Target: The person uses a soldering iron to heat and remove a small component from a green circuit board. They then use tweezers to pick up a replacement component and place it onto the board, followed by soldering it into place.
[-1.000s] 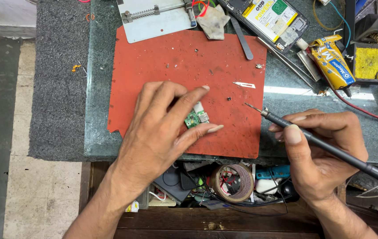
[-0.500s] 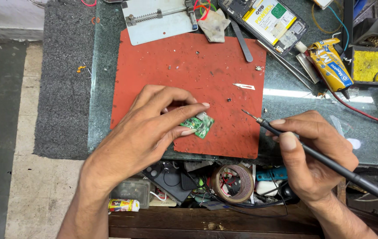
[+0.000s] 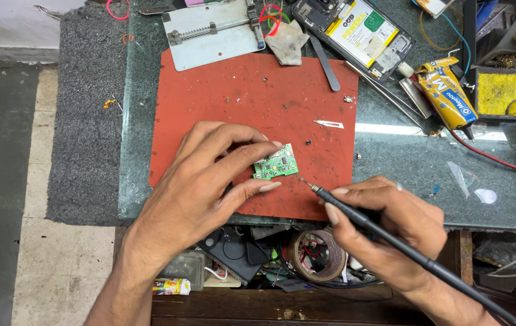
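Since half a second ago, the soldering iron [image 3: 391, 238] has come in closer: its tip now sits just beside the lower right corner of the circuit board [image 3: 276, 163], where before it stood clearly apart. Whether tip and board touch cannot be told. Board and left hand have kept their place on the red mat [image 3: 240, 96].

Left hand [image 3: 209, 181]: fingers spread over the mat, forefinger on the board's upper left edge, thumb just below its lower left corner. Board is pinched lightly between those two, lying flat on the mat, green face up.

Right hand [image 3: 384, 226]: closed around the iron like a pen, thumb and forefinger pressed on the black shaft near the tip end. Shaft runs back from the grip down and to the right, out of the picture.

Beyond the board, away from both hands: a small blade [image 3: 329, 124] on the mat. Further off, at the mat's far edge, a metal holder plate [image 3: 215, 33] and a crumpled cloth [image 3: 288, 42]. Well off to the right-hand side, an opened phone [image 3: 354, 33], a glue tube [image 3: 448, 90] and a yellow sponge [image 3: 502, 92].

Just under the right hand's grip, below the table edge, a roll of tape [image 3: 317, 256].
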